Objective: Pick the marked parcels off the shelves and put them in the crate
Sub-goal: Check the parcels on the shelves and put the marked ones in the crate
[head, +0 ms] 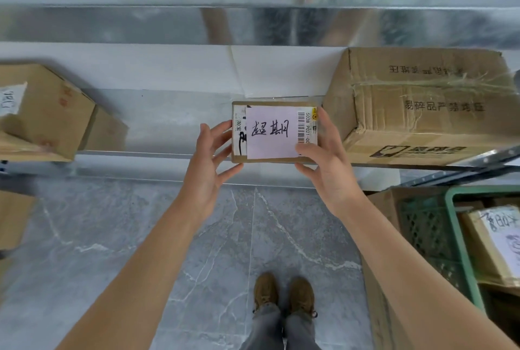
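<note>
The left hand's (206, 165) fingers (223, 128) are lying spread and nearly straight against the left edge of the marked parcel (274, 131). Its thumb is reaching under the lower left corner, though the view is too soft there to tell whether it is touching. The right hand (329, 164) is gripping the parcel's right end, with the thumb (305, 149) curling over the front of the lower right corner and the fingers wrapping up the right edge. Between the two hands the parcel, a small flat cardboard packet, is facing the camera and showing a pink note (270, 133) with handwritten characters and a barcode label. It is sitting at the front lip of the middle metal shelf (157, 121), just beside a large carton (422, 104). More cardboard boxes (47, 113) are resting on the shelf well to the left. Low on the right, a green crate (461, 240) is holding another labelled parcel (498, 240). Below, brown shoes (284, 293) are standing on a grey marbled floor (112, 237).
</note>
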{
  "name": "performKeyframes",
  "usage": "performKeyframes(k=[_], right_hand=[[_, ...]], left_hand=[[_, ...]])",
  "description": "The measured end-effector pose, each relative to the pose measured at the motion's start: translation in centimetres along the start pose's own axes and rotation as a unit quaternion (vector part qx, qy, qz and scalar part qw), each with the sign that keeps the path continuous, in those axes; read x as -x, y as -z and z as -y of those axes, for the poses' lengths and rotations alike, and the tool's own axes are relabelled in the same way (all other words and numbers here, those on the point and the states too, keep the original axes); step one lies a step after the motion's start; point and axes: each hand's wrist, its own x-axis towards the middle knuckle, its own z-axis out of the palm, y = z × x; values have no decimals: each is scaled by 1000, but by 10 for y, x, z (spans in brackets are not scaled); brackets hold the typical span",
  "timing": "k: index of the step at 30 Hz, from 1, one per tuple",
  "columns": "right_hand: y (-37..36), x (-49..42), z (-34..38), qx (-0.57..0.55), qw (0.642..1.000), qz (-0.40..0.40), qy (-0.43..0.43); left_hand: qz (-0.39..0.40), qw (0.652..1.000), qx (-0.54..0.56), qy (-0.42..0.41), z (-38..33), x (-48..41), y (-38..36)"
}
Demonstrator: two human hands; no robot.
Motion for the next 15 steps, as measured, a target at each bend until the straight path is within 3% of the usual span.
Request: performKeyframes(k=[5, 10, 15], right_hand=[[8, 28, 10, -26, 998, -27, 44], [38, 100, 6, -73, 985, -137, 70], [79, 176, -3, -131, 954, -262, 63]], left_hand=[[12, 1000, 2, -18, -7, 18, -21], [77, 997, -3, 14, 10, 53, -60], [191, 977, -78, 59, 44, 86, -110]])
